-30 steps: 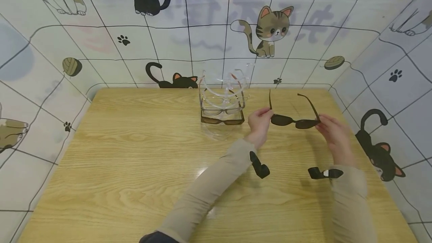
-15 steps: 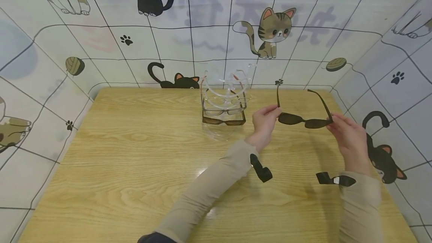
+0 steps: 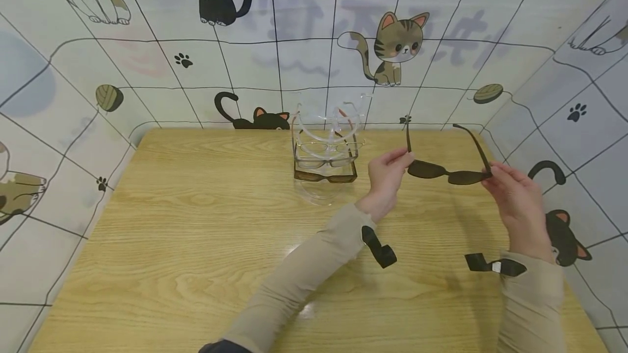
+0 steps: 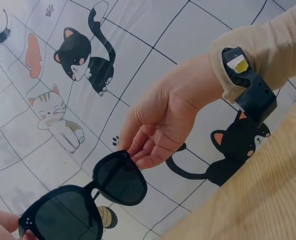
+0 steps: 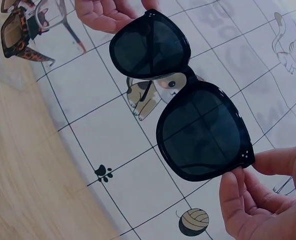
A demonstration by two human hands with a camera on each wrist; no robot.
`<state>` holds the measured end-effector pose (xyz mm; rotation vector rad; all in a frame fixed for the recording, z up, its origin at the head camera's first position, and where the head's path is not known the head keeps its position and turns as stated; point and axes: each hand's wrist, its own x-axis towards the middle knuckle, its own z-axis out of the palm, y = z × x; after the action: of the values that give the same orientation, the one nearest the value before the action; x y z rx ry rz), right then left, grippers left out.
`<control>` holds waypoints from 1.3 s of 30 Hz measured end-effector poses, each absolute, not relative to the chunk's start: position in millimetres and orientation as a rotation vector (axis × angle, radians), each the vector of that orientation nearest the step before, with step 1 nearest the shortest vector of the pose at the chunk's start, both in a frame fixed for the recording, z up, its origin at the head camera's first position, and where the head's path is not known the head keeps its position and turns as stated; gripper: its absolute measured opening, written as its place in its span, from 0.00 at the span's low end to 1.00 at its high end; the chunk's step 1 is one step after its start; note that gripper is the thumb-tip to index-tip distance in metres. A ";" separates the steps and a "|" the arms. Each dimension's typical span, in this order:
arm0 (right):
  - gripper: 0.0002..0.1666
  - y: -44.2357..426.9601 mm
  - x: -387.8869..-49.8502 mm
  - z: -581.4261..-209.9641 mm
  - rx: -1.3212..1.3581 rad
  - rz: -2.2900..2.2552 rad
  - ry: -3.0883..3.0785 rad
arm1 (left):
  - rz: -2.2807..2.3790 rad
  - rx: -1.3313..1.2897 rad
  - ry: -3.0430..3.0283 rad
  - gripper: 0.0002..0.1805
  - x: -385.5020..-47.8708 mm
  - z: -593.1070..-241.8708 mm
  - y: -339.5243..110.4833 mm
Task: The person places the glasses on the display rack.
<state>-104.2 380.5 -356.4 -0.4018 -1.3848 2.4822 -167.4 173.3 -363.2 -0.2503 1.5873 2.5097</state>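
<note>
Black sunglasses [image 3: 427,169] with dark lenses are held up over the right part of the table, temples unfolded and pointing away. My left hand [image 3: 386,181] pinches their left corner, near the hinge. At the opposite corner, my right hand [image 3: 522,206] pinches the frame between thumb and fingers. The right wrist view shows the sunglasses [image 5: 203,135] close up, with small silver dots at the corners. To the left of my left hand stands a clear display stand [image 3: 319,198] bearing several pairs of glasses, the lowest a brown-framed pair [image 3: 326,177].
The wood-grain table [image 3: 186,244] runs up to a backdrop [image 3: 304,64] printed with cartoon cats and grid lines, which also rises at both sides. A dark wrist camera [image 3: 380,248] is strapped to my left wrist, another wrist camera [image 3: 495,265] to the right.
Both hands have carried the sunglasses a little to the right and slightly up. The grip stays at both corners. The display stand and its glasses stay put.
</note>
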 end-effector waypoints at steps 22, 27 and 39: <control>0.08 359.3 -103.3 -319.7 -0.320 2.421 -1.385 | 2.571 -0.177 1.570 0.09 -159.0 -322.8 149.3; 0.08 355.1 -106.5 -312.1 -0.291 2.475 -1.288 | 2.602 -0.133 1.572 0.09 -159.4 -315.2 143.3; 0.09 338.9 -117.6 -300.1 -0.244 2.456 -1.322 | 2.664 -0.121 1.608 0.09 -158.9 -299.6 123.1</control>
<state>-117.6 338.9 -300.1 -0.2441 -1.3218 2.4556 -158.9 123.1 -299.6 -0.1205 1.6081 2.6637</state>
